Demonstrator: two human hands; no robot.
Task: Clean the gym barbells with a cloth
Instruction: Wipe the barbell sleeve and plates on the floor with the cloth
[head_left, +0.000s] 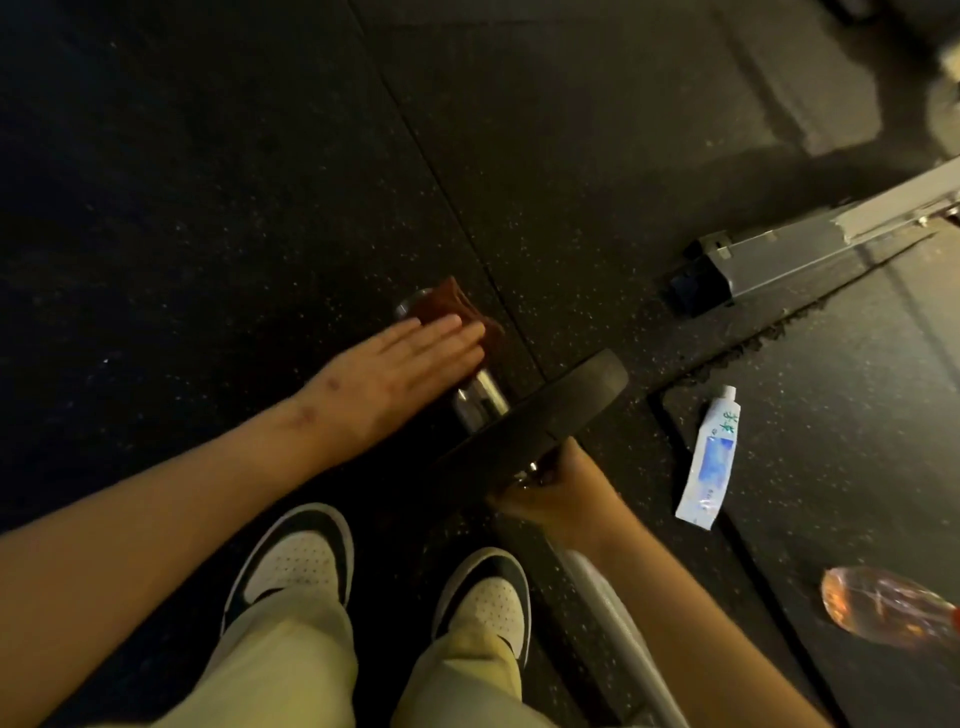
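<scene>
Pressing down with straight, flat fingers, the left hand (415, 358) holds a folded brown cloth (452, 306) against the chrome end of a barbell (478, 400), on the far side of its black weight plate (550, 415). The cloth drapes over the top of the steel near its tip, and bare shiny metal shows between the hand and the weight plate. The barbell lies low on the floor, running diagonally from the far left of the weight plate to the near right.

On the near side of the weight plate, the right hand (545, 488) is wrapped around the bar, right up against the plate. Its fingertips are partly hidden. The grey shaft carries on from this hand towards the bottom edge of the view.

The floor (208, 208) is dark rubber matting flecked with pale specks, with seams between the mats. The light is dim.

Right of the weight plate, a white and blue tube (709, 457) lies flat on the matting. Further right and nearer the viewer lies a clear bottle (883, 608) with an orange tint. Beyond the weight plate to the right, a grey metal beam (810, 254) rests on the floor.

Nearer than the weight plate, a pair of black and white shoes (296, 561) and pale trousers (280, 660) show at the bottom
</scene>
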